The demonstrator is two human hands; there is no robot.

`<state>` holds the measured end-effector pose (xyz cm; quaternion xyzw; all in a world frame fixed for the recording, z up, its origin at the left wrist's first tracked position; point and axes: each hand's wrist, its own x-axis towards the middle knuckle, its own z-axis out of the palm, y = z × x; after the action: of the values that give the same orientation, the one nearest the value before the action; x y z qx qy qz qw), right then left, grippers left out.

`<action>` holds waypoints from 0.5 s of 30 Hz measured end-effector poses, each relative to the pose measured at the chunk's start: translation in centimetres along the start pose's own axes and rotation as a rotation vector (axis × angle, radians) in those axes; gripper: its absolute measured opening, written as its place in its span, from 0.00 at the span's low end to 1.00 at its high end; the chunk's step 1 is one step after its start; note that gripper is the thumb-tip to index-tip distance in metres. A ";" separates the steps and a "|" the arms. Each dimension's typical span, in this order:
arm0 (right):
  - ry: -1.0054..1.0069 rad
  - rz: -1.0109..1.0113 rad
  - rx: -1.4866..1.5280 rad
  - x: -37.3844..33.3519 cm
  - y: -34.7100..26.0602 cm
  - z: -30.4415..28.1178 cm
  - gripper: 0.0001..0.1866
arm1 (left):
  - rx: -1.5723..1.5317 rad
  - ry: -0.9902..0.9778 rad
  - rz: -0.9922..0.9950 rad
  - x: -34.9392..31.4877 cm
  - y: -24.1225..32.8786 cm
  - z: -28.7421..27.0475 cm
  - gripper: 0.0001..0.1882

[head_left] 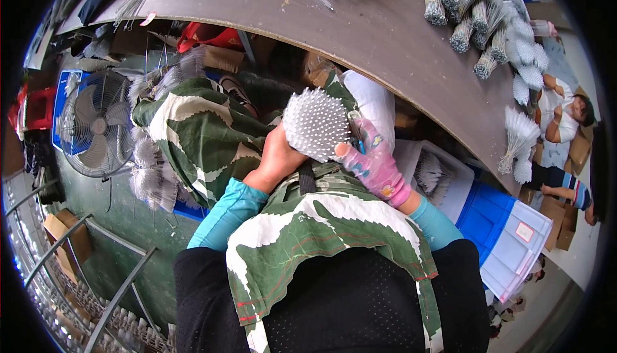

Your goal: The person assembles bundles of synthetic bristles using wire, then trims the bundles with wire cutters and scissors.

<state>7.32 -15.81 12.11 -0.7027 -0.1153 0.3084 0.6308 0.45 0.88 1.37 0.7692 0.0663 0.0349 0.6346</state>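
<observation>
I hold a thick round bundle of thin white-tipped rods [316, 123] on end over my lap, its tips facing the camera. My left hand [277, 157], bare, wraps the bundle from the left and below. My right hand [373, 160], in a pink patterned glove, grips it from the right. Both forearms wear turquoise sleeves. A green and white leaf-print cloth [212, 137] lies across my lap under the bundle.
A curved brown table [360, 28] carries many tied bundles of rods [479, 18] at its right end. A floor fan [96, 125] stands left. A blue bin with a pale lid [514, 240] sits at my right. A person [565, 118] sits at far right.
</observation>
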 end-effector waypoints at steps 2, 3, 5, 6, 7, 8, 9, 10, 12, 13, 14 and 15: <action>0.010 -0.065 -0.026 0.9 0.3 -1.5 0.14 | 0.025 0.004 0.023 0.1 0.2 -0.4 0.29; 0.063 -0.062 -0.064 1.4 0.0 -2.0 0.12 | -0.033 0.033 -0.003 0.0 0.3 -0.4 0.23; 0.128 -0.086 -0.071 2.0 -1.3 -2.1 0.06 | -0.091 0.062 -0.028 -0.1 0.1 -0.5 0.17; 0.130 -0.085 -0.071 2.3 -1.3 -2.2 0.06 | -0.102 0.052 -0.018 0.0 -0.2 -0.4 0.17; 0.060 -0.147 -0.224 2.6 -1.3 -2.3 0.07 | -0.113 0.043 -0.007 0.0 -0.5 -0.4 0.18; -0.012 -0.210 -0.376 2.8 -1.4 -2.3 0.08 | -0.113 0.043 -0.005 -0.1 -0.6 -0.4 0.18; -0.015 -0.218 -0.450 2.8 -1.7 -2.0 0.08 | -0.119 0.050 -0.010 -0.1 -0.4 -0.4 0.18; -0.014 -0.219 -0.452 2.9 -2.2 -1.9 0.08 | -0.125 0.057 -0.015 -0.1 -0.4 -0.4 0.17; -0.071 -0.332 -0.647 3.4 -3.2 -1.8 0.08 | -0.121 0.051 -0.012 -0.2 -0.3 -0.4 0.17; -0.110 -0.324 -0.667 3.7 -3.4 -2.1 0.09 | -0.115 0.044 -0.012 -0.2 -0.3 -0.4 0.17; -0.110 -0.325 -0.669 3.8 -3.9 -2.0 0.09 | -0.116 0.045 -0.010 -0.3 -0.2 -0.4 0.17; -0.143 -0.334 -0.844 3.9 -4.7 -1.9 0.11 | -0.136 0.048 -0.013 -0.3 -0.3 -0.4 0.17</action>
<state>12.55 -14.34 15.51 -0.8468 -0.3856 0.1764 0.3210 0.06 1.24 1.16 0.7230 0.0841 0.0534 0.6837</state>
